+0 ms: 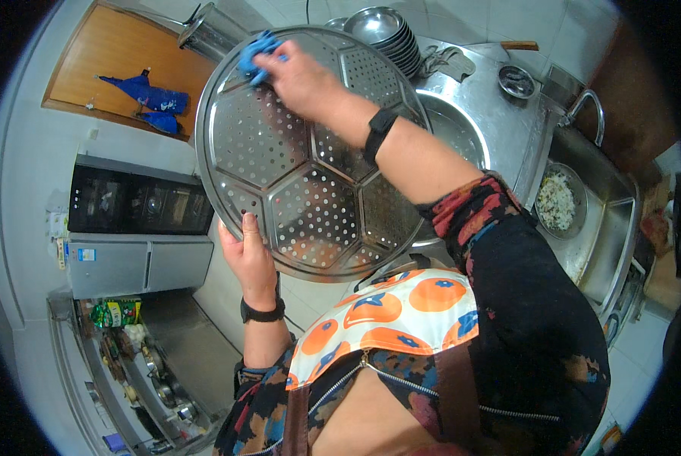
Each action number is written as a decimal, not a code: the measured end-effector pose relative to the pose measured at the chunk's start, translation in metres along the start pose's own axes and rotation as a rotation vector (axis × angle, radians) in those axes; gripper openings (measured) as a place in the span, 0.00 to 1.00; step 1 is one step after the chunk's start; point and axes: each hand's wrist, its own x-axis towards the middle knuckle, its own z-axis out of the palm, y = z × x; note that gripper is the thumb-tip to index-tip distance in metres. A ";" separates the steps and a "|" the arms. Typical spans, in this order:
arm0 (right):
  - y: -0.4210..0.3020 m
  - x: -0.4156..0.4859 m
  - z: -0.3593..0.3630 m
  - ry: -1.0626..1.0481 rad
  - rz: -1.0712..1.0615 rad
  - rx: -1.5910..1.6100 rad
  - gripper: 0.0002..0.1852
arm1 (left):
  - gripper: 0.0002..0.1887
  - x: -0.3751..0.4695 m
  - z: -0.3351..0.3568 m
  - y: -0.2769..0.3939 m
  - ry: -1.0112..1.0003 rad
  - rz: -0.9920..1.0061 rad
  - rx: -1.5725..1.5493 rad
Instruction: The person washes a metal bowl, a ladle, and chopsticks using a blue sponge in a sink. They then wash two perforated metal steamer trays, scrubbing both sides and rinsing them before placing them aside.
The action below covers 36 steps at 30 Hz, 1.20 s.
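A large round steamer tray [295, 148] of perforated stainless steel is held up tilted in front of me. My left hand [248, 256] grips its lower left rim, with the thumb over the face. At the upper left of the tray, my right hand [297, 74] presses a bunched blue cloth [259, 57] against the metal near the rim. Behind the tray's right side is a round metal basin [457, 122] with liquid in it, partly covered by the tray and my right forearm.
A stack of metal bowls [383, 34] and a grey cloth [448, 62] stand on the steel counter [497, 125]. A cleaver with a wooden handle [520, 45] and a small bowl [516, 81] are behind. In the sink [599, 228] sits a bowl of rice [557, 199]. A metal pot [215, 34] is at upper left.
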 end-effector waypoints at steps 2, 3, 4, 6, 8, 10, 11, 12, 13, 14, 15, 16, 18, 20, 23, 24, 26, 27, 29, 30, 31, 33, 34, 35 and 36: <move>0.045 0.006 0.000 -0.035 0.111 -0.078 0.19 | 0.12 -0.001 0.001 0.000 -0.008 0.028 -0.011; 0.068 0.005 -0.003 -0.053 0.150 -0.066 0.20 | 0.10 -0.002 0.000 0.000 0.008 0.018 -0.002; 0.092 0.004 -0.008 -0.094 0.215 -0.100 0.23 | 0.10 -0.002 -0.001 -0.001 0.012 0.024 0.009; 0.133 -0.006 -0.020 -0.208 0.360 -0.130 0.27 | 0.10 -0.002 -0.004 -0.004 0.035 0.034 0.039; 0.165 -0.020 -0.033 -0.252 0.432 -0.123 0.27 | 0.11 -0.002 -0.008 -0.008 0.014 0.030 0.007; 0.187 -0.038 -0.044 -0.295 0.524 -0.143 0.27 | 0.12 -0.001 -0.012 -0.013 0.010 0.035 -0.004; 0.195 -0.049 -0.048 -0.284 0.572 -0.148 0.27 | 0.12 0.000 -0.013 -0.016 0.009 0.038 -0.001; 0.202 -0.060 -0.053 -0.276 0.580 -0.110 0.26 | 0.12 0.001 -0.014 -0.018 0.019 0.040 0.005; 0.207 -0.071 -0.057 -0.273 0.592 -0.064 0.25 | 0.13 0.001 -0.014 -0.020 0.019 0.028 -0.012; 0.211 -0.082 -0.061 -0.261 0.606 -0.015 0.24 | 0.13 0.002 -0.014 -0.022 0.031 0.017 -0.024; 0.213 -0.093 -0.066 -0.293 0.624 -0.002 0.24 | 0.13 0.002 -0.014 -0.023 0.039 0.001 -0.044; 0.214 -0.105 -0.070 -0.316 0.646 0.013 0.23 | 0.13 0.002 -0.013 -0.023 0.046 0.010 -0.041; 0.212 -0.129 -0.079 -0.314 0.690 0.055 0.21 | 0.13 0.001 -0.011 -0.023 0.050 0.033 -0.074; 0.204 -0.152 -0.087 -0.361 0.715 -0.054 0.21 | 0.13 0.000 -0.010 -0.022 0.057 0.017 -0.081; 0.179 -0.185 -0.097 -0.482 0.940 0.036 0.20 | 0.12 0.001 -0.008 -0.020 0.043 0.014 -0.103; 0.169 -0.193 -0.098 -0.518 1.025 0.063 0.20 | 0.12 0.002 -0.007 -0.020 0.038 0.019 -0.111; 0.145 -0.210 -0.101 -0.556 1.096 0.057 0.19 | 0.12 0.003 -0.006 -0.020 0.025 0.020 -0.128; 0.133 -0.217 -0.102 -0.572 1.125 0.073 0.19 | 0.12 0.003 -0.006 -0.020 0.020 0.020 -0.137; 0.111 -0.229 -0.105 -0.629 1.136 0.054 0.19 | 0.12 0.003 -0.003 -0.019 0.039 0.039 -0.139; 0.101 -0.235 -0.105 -0.637 1.116 0.040 0.19 | 0.11 0.003 -0.002 -0.019 0.062 0.059 -0.131; 0.091 -0.240 -0.105 -0.660 1.176 0.101 0.19 | 0.11 0.003 0.000 -0.018 0.083 0.080 -0.122; 0.072 -0.251 -0.104 -0.673 1.257 0.218 0.19 | 0.11 0.000 0.003 -0.014 0.072 0.063 -0.146; 0.064 -0.254 -0.102 -0.705 1.229 0.148 0.19 | 0.11 0.000 0.006 -0.013 0.074 0.075 -0.143; 0.056 -0.256 -0.103 -0.748 1.160 0.106 0.19 | 0.11 -0.001 0.008 -0.012 0.070 0.083 -0.169; 0.048 -0.256 -0.104 -0.805 1.088 0.086 0.20 | 0.11 -0.002 0.009 -0.010 0.070 0.102 -0.138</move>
